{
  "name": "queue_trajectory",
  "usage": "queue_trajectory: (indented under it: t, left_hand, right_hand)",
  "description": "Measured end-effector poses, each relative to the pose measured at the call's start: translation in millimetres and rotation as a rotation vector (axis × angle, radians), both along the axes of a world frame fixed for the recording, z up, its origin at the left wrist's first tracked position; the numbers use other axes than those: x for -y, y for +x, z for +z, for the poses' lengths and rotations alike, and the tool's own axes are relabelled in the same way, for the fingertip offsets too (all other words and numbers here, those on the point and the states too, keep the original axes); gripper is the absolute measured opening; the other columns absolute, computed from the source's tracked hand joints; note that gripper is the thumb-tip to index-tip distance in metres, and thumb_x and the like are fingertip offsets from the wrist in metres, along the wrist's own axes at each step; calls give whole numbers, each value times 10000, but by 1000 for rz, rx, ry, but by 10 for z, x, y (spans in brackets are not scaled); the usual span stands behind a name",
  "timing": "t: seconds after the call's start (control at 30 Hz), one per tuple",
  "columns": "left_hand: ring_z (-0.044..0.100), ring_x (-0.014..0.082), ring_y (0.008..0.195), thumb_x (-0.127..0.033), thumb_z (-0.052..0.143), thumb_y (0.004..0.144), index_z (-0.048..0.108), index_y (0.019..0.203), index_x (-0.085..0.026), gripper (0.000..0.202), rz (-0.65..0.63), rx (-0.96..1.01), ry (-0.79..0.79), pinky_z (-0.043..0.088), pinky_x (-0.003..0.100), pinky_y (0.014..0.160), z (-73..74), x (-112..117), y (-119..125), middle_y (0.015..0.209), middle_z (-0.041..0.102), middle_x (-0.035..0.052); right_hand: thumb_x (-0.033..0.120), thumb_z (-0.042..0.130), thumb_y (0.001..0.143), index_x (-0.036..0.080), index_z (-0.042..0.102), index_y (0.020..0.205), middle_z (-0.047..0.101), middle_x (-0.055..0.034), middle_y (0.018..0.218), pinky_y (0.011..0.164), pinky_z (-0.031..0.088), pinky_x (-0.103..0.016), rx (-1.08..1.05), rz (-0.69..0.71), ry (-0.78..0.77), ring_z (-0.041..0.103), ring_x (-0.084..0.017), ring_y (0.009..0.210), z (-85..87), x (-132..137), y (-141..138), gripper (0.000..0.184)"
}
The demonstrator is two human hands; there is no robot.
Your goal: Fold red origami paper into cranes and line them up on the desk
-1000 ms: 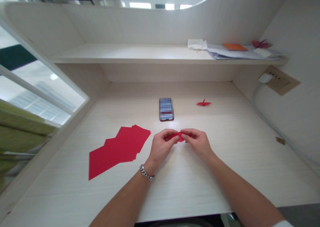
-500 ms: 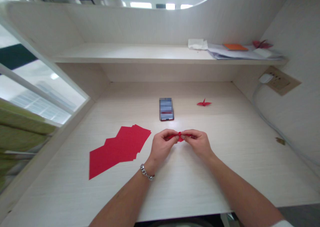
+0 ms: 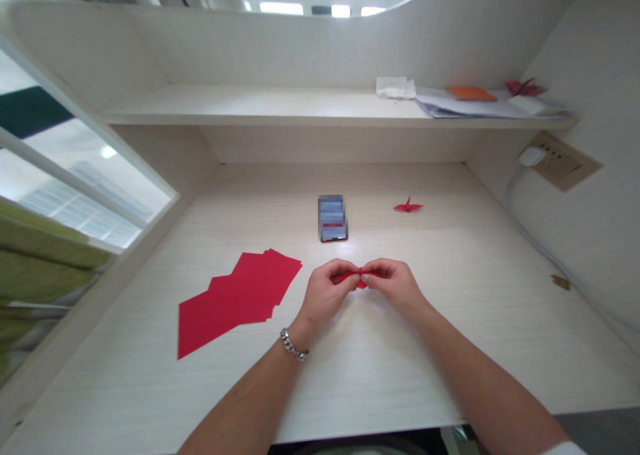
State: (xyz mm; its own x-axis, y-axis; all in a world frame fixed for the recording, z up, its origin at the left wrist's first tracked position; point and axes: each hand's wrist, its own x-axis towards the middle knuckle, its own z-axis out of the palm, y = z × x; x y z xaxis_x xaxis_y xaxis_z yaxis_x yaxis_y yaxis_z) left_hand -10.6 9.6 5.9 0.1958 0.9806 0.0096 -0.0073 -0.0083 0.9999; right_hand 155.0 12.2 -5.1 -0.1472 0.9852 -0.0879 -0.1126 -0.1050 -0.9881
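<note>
My view is from the head camera, looking down. Left hand point(image 3: 327, 288) and right hand point(image 3: 395, 285) meet at desk centre, just above the pale wood-grain desktop point(image 3: 450, 348). Both are pinched shut on one small folded piece of red paper point(image 3: 359, 277), thumbs and forefingers pressed on it from either side. Most of the piece is hidden by the fingers, so I cannot tell its fold. There is a silver chain bracelet point(image 3: 293, 345) on the left wrist.

A fanned stack of flat red paper sheets point(image 3: 235, 298) lies just left of the left hand, apart from it. A dark rectangular smartphone point(image 3: 332, 218) lies flat beyond the hands, its screen unreadable. A small red folded paper crane point(image 3: 408, 207) sits farther back to the right, well apart.

On the upper shelf at right are loose white papers point(image 3: 450, 105), an orange flat pad point(image 3: 470, 93) and a dark red folded paper figure point(image 3: 523, 88). A white plug point(image 3: 531, 156) sits in the wall socket.
</note>
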Motion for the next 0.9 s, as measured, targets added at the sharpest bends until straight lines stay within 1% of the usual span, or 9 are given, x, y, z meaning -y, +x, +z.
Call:
queue_trajectory:
  t: [0.1, 0.23, 0.33, 0.43, 0.53, 0.67, 0.8, 0.9]
  left_hand:
    - [673, 173, 728, -246, 683, 757, 686, 855, -132, 151, -16, -23, -9, 540, 275, 676, 3, -7, -13, 829, 719, 75]
    - [668, 173, 718, -236, 685, 748, 694, 846, -128, 146, -11, -49, -24, 535, 274, 667, 2, -11, -12, 821, 720, 81]
    - [660, 165, 703, -210, 676, 746, 690, 836, -129, 123, -9, -25, -37, 532, 272, 661, -4, -5, 2, 803, 715, 75]
    - [655, 160, 707, -189, 671, 740, 686, 831, -130, 110, -20, 7, -45, 526, 266, 661, -4, 6, 13, 797, 710, 68]
    - [651, 157, 706, -163, 674, 720, 684, 816, -130, 102, -16, 18, -54, 517, 256, 648, 8, 14, 17, 785, 705, 62]
    - [631, 140, 654, -122, 664, 698, 679, 785, -132, 88, -18, 27, -78, 499, 240, 611, 27, 14, 24, 725, 687, 40]
    - [619, 132, 625, -117, 648, 700, 675, 772, -137, 79, -23, 49, -88, 491, 235, 588, 42, 12, 23, 686, 674, 26]
    - [621, 133, 630, -113, 639, 704, 677, 773, -140, 83, -20, 37, -65, 496, 241, 602, 51, 14, 13, 698, 679, 28]
  right_hand:
    - [229, 760, 641, 157, 730, 765, 723, -45, 708, 677, 531, -312, 16, 7, -15, 671, -182, 664, 27, 14, 4, 146]
    - [234, 757, 635, 155, 745, 770, 723, -52, 687, 624, 516, -290, 28, -18, -74, 659, -171, 634, 63, 25, 13, 156]
    - [228, 766, 618, 158, 752, 756, 720, -51, 666, 587, 505, -273, 12, -65, -93, 646, -160, 607, 74, 30, 15, 156]
    - [214, 771, 602, 165, 758, 748, 720, -48, 660, 561, 495, -260, -5, -73, -89, 636, -151, 589, 68, 37, 16, 155]
    - [199, 767, 602, 171, 763, 754, 723, -48, 665, 562, 497, -262, -12, -50, -84, 639, -151, 588, 61, 46, 18, 155]
    - [194, 768, 595, 176, 767, 757, 726, -50, 670, 581, 516, -279, -20, -29, -95, 654, -165, 605, 70, 49, 26, 164]
    - [203, 768, 593, 175, 769, 757, 731, -57, 692, 607, 532, -292, -53, -10, -135, 665, -176, 631, 88, 44, 40, 166]
    - [199, 756, 602, 172, 768, 761, 733, -59, 713, 625, 538, -293, -88, 3, -164, 674, -183, 656, 101, 49, 51, 161]
